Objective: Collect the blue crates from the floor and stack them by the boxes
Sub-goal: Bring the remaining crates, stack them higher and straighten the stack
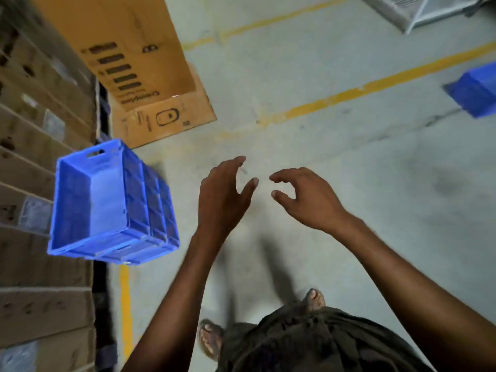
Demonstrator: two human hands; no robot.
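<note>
Reaching out over the grey concrete floor (349, 183), both bare hands hold nothing. The left hand (222, 194) has its fingers nearly straight and its thumb out to the side, so its grip is apart. The right hand (303, 197) has loosely bent fingers, and its grip is apart too. The two hands are near each other but do not touch.

The stack of blue plastic crates (112, 202) with ribbed sides stands at the left edge of the floor, just beside the wall of brown cardboard boxes (32, 146). The top crate is open at the top, and a handle slot shows in its far end. The left hand is to the right of the stack and does not touch it.

A single blue plastic crate (475, 89) sits at the right edge of the floor, near a yellow painted line (375, 84). The picture cuts part of it off.

A big orange-brown cardboard box (128, 49) with black bars printed on it is past the stack, at the far left. A grey metal frame (418, 9) is in the far right corner. The person's feet (210, 342) show at the near edge, and one is blurry.
</note>
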